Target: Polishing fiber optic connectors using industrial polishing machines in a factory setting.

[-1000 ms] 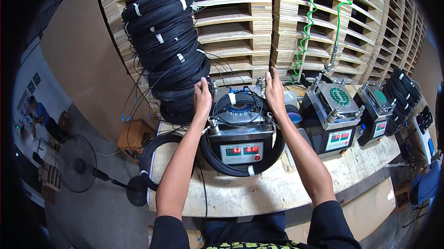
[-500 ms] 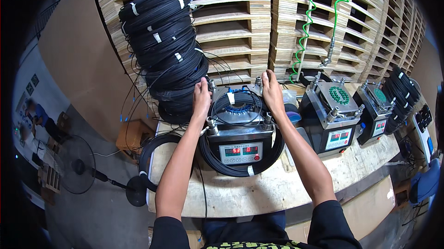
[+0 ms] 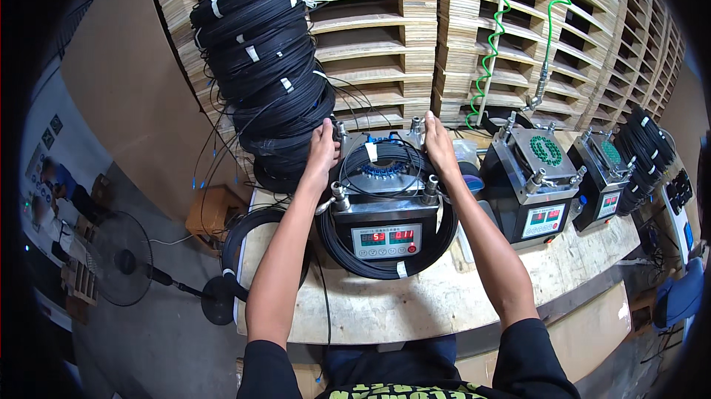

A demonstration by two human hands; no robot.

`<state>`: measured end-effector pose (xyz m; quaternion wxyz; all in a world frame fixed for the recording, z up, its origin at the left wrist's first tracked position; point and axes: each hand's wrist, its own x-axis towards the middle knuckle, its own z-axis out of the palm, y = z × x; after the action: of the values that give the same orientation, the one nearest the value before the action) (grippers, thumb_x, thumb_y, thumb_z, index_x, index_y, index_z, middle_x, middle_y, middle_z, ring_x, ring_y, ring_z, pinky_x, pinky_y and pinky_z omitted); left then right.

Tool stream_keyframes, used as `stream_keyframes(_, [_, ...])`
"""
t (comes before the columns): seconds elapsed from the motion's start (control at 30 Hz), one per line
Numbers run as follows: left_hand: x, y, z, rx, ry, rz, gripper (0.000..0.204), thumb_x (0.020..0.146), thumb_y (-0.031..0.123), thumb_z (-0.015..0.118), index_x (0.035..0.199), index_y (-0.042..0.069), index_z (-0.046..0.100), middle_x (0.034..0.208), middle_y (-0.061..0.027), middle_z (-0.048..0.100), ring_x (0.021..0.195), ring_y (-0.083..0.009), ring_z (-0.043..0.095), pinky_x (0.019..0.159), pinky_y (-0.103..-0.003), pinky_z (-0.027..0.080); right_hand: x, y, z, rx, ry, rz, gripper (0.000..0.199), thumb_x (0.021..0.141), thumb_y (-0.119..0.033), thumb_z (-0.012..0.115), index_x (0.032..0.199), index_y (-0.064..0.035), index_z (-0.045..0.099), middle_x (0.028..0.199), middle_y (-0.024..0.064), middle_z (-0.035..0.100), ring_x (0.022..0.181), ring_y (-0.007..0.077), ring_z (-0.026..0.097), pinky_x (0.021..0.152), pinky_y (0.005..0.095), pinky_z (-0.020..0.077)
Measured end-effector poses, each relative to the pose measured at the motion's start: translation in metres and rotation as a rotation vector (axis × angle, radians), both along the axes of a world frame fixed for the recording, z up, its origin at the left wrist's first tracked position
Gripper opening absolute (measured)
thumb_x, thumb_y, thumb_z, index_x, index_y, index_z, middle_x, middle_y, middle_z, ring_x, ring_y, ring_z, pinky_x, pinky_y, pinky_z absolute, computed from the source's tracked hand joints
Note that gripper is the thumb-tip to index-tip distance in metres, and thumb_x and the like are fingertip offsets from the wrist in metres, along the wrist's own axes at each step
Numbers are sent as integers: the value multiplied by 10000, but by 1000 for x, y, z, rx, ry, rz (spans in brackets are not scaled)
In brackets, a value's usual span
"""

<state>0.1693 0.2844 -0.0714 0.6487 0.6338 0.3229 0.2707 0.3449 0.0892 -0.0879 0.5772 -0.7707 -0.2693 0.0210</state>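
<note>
A benchtop polishing machine (image 3: 381, 206) with a red-digit display stands in front of me. A ring of blue connectors (image 3: 383, 170) sits in its top. A black cable coil (image 3: 355, 262) hangs around its front, and thinner loops with a white tag lie over the top. My left hand (image 3: 323, 153) is at the machine's far left corner post, its fingers curled in against it. My right hand (image 3: 439, 148) grips the far right corner likewise, thumb pointing up beside the post (image 3: 416, 131); its other fingers are mostly hidden.
A tall stack of black cable coils (image 3: 259, 65) rises at back left. Another coil (image 3: 235, 251) lies on the wooden table's (image 3: 415, 317) left side. Two similar machines (image 3: 529, 191) stand to the right. Wooden pallets (image 3: 363, 43) line the back; green spiral hoses (image 3: 495, 36) hang there. A fan (image 3: 122, 258) stands left.
Both hands stay at the machine's far corners, with only slight shifts in the fingers. The view has moved slightly. The hanging hose end has swung right.
</note>
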Motion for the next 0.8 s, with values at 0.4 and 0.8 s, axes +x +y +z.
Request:
stream_keyframes(0.4, [10,10,-19,392,92,76,756,983,611,442,1412,-11,475,1348,-276,560,1258,-371,542,1044,-406,412,7,-4,-10,174,79,82,587,1047,-545,365,1257,-21,526,902,133,593,760,195,600,667,337,498])
stream_keyframes(0.8, [-13,-3,-4,156,-42,28,744,993,599,468,1494,59,360,931,-93,604,744,-137,548,687,-288,471,-12,-1,-4,139,90,119,641,1051,-536,359,1184,58,562,958,172,632,852,323,592,843,417,474])
